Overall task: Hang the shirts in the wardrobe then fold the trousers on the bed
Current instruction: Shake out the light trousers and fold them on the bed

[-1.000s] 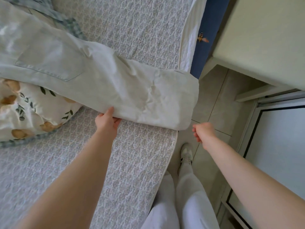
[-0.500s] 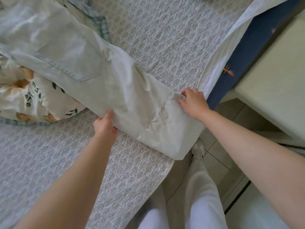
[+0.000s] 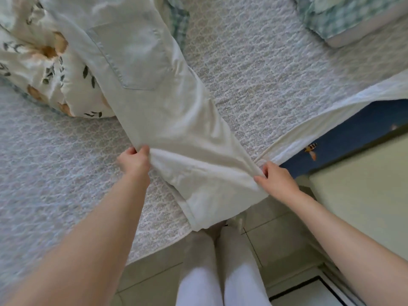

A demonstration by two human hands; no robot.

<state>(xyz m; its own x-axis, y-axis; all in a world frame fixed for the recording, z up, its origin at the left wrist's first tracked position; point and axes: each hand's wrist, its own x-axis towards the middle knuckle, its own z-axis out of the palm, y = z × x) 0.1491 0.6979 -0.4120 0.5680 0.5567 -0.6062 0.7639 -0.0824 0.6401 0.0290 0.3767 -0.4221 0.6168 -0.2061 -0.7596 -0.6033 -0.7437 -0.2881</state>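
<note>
Pale cream trousers (image 3: 167, 111) lie diagonally across the bed (image 3: 265, 69), back pocket facing up, legs stacked, hem hanging just over the bed's near edge. My left hand (image 3: 134, 161) grips the left edge of the lower leg. My right hand (image 3: 274, 178) pinches the right edge of the same leg, near the bed's corner. The waist end runs out of view at the top left.
A floral cushion (image 3: 42, 69) lies under the trousers at the left. Checked blue bedding (image 3: 344, 16) sits at the top right. A pale cabinet (image 3: 364, 195) stands close on the right, with tiled floor (image 3: 276, 244) and my white-clad legs (image 3: 220, 279) below.
My right hand came from over the floor onto the trouser leg and now pinches its right edge. My left hand went from under the fabric to gripping the left edge. The view swung left.
</note>
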